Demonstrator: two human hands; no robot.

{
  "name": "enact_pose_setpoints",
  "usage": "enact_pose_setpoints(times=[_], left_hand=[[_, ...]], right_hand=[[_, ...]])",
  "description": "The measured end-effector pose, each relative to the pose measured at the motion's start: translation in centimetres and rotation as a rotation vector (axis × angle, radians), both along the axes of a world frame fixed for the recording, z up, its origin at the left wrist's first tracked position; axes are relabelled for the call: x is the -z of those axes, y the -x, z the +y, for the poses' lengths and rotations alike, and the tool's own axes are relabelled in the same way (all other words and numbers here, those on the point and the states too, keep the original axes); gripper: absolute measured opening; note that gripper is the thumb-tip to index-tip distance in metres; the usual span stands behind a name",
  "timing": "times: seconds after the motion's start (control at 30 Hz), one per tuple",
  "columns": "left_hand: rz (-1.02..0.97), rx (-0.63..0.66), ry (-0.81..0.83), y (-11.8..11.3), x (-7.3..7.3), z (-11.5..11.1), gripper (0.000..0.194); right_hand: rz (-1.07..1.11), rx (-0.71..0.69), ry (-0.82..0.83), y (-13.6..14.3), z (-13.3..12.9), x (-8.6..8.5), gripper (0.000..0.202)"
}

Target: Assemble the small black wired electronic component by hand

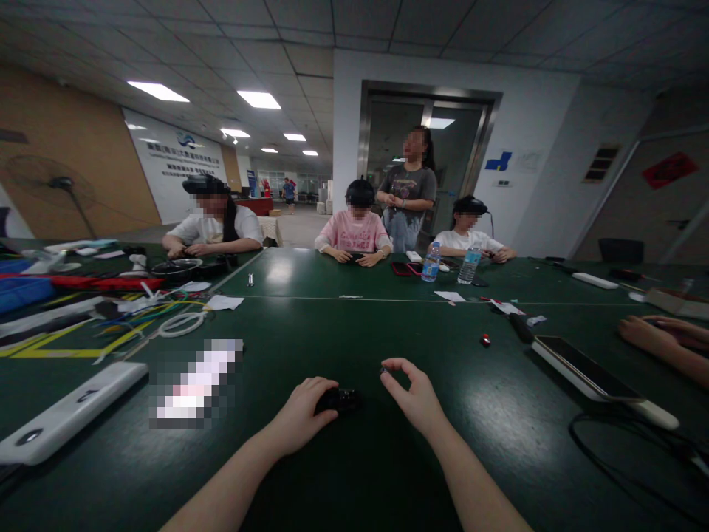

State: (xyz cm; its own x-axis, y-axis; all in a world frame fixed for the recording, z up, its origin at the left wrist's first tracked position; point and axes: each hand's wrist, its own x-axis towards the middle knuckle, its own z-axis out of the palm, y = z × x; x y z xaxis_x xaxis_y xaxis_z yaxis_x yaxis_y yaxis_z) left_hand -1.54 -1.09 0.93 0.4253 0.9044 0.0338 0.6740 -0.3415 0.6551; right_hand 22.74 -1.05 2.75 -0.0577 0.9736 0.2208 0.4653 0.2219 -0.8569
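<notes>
My left hand (306,414) is closed around one end of a small black object (348,400) on the dark green table (354,340). Its fingers lie over the far side and the thumb is at the near side. To the right, apart from the black object, my right hand (413,391) pinches a tiny dark piece (383,369) between thumb and index finger. Too little of that piece shows to tell what it is.
A white power strip (77,410) and a blurred bright rectangle (199,384) lie left. A phone (587,366), a black cable (614,473) and another person's hands (659,336) are right. Bottles (430,262) and seated people (354,233) are across the table.
</notes>
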Motion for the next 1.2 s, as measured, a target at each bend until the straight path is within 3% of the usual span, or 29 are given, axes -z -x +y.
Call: enact_pose_setpoints(times=[0.33,0.7,1.03,1.2], left_hand=[[-0.006,0.019,-0.064,0.2,1.1,0.6,0.043],[0.006,0.010,-0.013,0.0,0.2,0.2,0.043],[0.002,0.012,-0.013,0.1,0.2,0.1,0.042],[0.000,0.021,-0.042,0.2,0.9,0.4,0.042]], right_hand=[[0.024,0.031,-0.035,-0.3,0.2,0.1,0.024],[0.023,0.017,-0.022,0.0,-0.1,-0.2,0.024],[0.000,-0.016,-0.007,0.2,-0.2,0.0,0.023],[-0.011,-0.021,-0.016,0.5,-0.3,-0.1,0.024]])
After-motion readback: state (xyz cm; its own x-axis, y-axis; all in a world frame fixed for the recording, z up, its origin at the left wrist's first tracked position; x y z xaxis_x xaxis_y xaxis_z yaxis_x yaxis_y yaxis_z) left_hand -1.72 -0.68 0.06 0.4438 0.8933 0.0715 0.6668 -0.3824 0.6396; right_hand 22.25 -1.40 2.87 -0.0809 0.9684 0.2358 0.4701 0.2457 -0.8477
